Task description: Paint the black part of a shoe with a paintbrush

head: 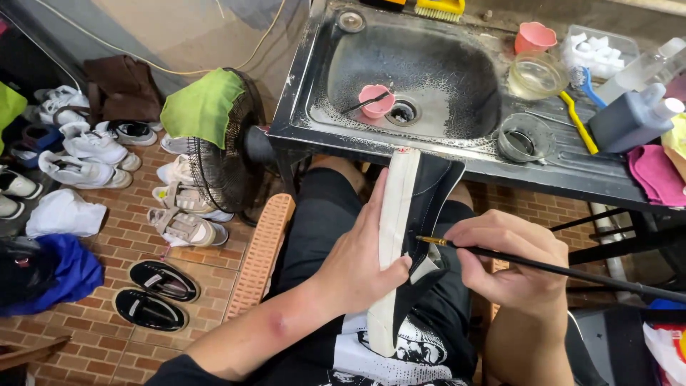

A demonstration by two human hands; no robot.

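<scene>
My left hand (pixel 357 261) grips a black shoe with a white sole (pixel 396 221), held on its side over my lap, toe toward the sink edge. My right hand (pixel 511 261) holds a thin black paintbrush (pixel 572 271) with a gold ferrule; its tip touches the seam between sole and black upper. Both hands are close together above my black shorts.
A dark metal sink (pixel 336 107) stands in front with a small pink cup (pixel 376 100) inside. On its drainboard sit a glass bowl (pixel 536 75), a grey bottle (pixel 629 118) and a pink cloth (pixel 654 175). A floor fan with a green cloth (pixel 211 136) and several shoes (pixel 93 154) lie left.
</scene>
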